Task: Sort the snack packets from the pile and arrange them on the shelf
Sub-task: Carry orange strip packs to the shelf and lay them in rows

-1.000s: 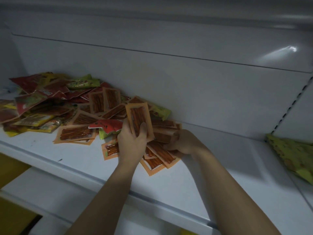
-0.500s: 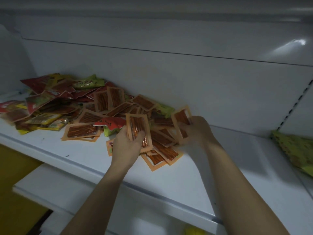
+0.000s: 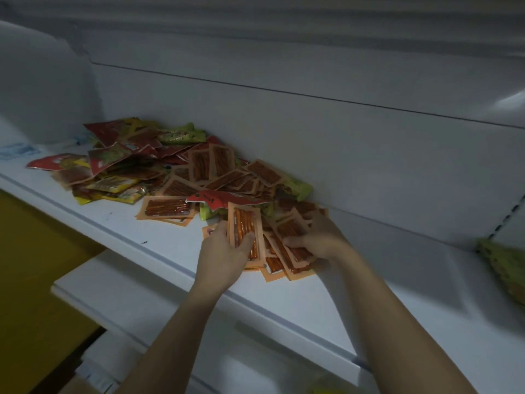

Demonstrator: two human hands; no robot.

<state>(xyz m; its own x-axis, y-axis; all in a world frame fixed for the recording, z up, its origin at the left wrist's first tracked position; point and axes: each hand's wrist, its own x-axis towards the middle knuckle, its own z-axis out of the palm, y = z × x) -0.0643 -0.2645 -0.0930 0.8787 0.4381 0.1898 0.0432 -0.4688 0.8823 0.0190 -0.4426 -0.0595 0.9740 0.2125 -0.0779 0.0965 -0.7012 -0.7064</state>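
Observation:
A pile of snack packets (image 3: pixel 159 172) in red, green, yellow and orange covers the left and middle of a white shelf (image 3: pixel 159 243). My left hand (image 3: pixel 224 254) grips an upright stack of orange stick-snack packets (image 3: pixel 245 228), thumb across the front. My right hand (image 3: pixel 318 237) lies just to the right, fingers curled over more orange packets (image 3: pixel 289 231) at the pile's near right edge. Further orange packets (image 3: pixel 284 268) spread flat under both hands.
The shelf's white back panel (image 3: pixel 341 143) rises right behind the pile. Green packets (image 3: pixel 505 265) sit at the far right, past a slotted upright (image 3: pixel 508 217). A lower white shelf (image 3: pixel 119 297) juts out below, with yellow floor (image 3: pixel 28 280) to the left.
My right hand had lifted an orange packet off the pile; it has come back down onto the orange packets at the pile's edge. My left hand keeps its stack.

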